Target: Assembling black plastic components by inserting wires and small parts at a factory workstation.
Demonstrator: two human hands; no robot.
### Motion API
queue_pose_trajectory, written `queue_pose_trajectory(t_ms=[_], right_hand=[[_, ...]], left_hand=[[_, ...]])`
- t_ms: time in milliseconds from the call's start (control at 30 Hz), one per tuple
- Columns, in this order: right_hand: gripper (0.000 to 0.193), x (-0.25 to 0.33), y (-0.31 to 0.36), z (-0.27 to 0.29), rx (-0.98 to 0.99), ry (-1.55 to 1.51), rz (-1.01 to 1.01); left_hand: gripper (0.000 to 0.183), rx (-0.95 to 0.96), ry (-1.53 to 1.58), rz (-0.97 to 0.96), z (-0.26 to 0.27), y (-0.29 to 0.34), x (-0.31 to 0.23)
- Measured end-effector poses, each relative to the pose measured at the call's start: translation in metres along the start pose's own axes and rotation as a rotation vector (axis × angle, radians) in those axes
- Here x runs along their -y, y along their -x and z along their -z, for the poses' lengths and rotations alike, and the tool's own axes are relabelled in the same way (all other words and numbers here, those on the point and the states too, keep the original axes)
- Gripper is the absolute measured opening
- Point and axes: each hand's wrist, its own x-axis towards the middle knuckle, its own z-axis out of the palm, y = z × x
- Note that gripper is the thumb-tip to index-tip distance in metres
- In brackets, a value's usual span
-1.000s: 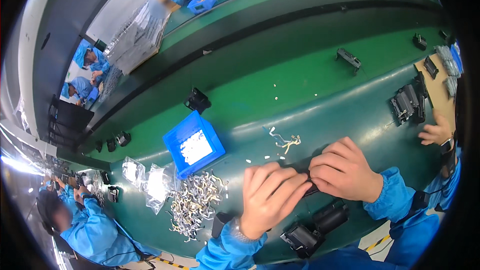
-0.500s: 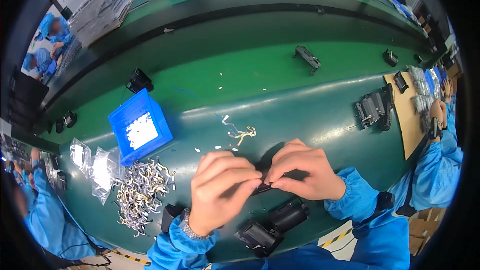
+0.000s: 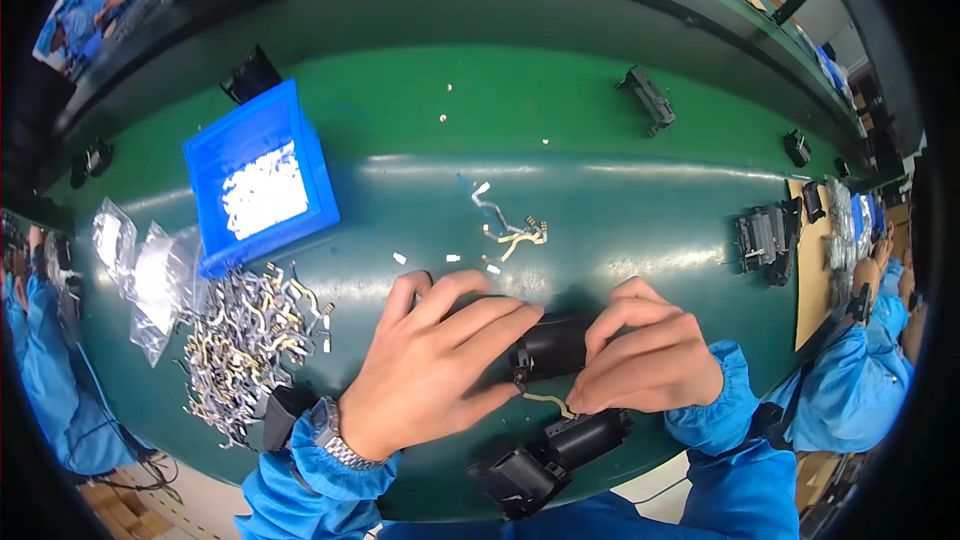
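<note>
My left hand (image 3: pixel 430 365) holds a black plastic housing (image 3: pixel 556 348) with a rounded body, thumb on its lower corner and fingertips at its upper left. A thin beige ribbon cable (image 3: pixel 545 399) runs from that corner to my right hand (image 3: pixel 645 360), whose thumb and forefinger are pinched on its other end. Between the hands, the housing's right end is partly hidden by my right fingers. Just below lie two more black housings, one rounded (image 3: pixel 588 440) and one boxier (image 3: pixel 520 478). Beyond my hands is a small group of loose ribbon cables (image 3: pixel 515 233).
A blue bin (image 3: pixel 325 205) of small white pieces stands at the left, beside clear plastic bags (image 3: pixel 155 285) and a heap of ribbon cables (image 3: pixel 240 350). Black parts (image 3: pixel 765 238) sit at the right by a cardboard sheet (image 3: pixel 812 285). Co-workers in blue sleeves (image 3: pixel 850 380) flank me.
My hands were close together over a small dark part. Now they are farther apart, the rounded black housing shows between them, and a ribbon cable spans to my right fingers. The view has shifted.
</note>
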Motion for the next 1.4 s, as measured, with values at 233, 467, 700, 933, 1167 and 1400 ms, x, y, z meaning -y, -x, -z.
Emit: queue_pose_trajectory(t_ms=[233, 467, 700, 933, 1167, 1400], right_hand=[[0.020, -0.002, -0.001, 0.006, 0.073, 0.044, 0.004], [0.019, -0.007, 0.000, 0.006, 0.063, 0.057, -0.002], [0.018, -0.005, -0.001, 0.007, 0.071, 0.083, -0.009], [0.020, 0.006, 0.001, 0.002, 0.007, 0.251, 0.007], [0.029, 0.021, 0.002, -0.010, -0.018, 0.463, 0.140], [0.030, 0.014, 0.004, -0.017, -0.021, 0.508, 0.117]], left_hand=[[0.075, 0.014, 0.020, 0.012, 0.000, 0.001, 0.001], [0.075, 0.013, 0.018, 0.022, -0.001, 0.002, -0.002], [0.073, 0.016, 0.022, 0.012, 0.000, 0.002, -0.001], [0.071, 0.012, 0.004, -0.001, 0.000, 0.002, 0.001], [0.074, 0.030, 0.002, 0.013, 0.003, 0.001, -0.002], [0.077, 0.013, 0.016, 0.009, 0.000, 0.000, -0.001]])
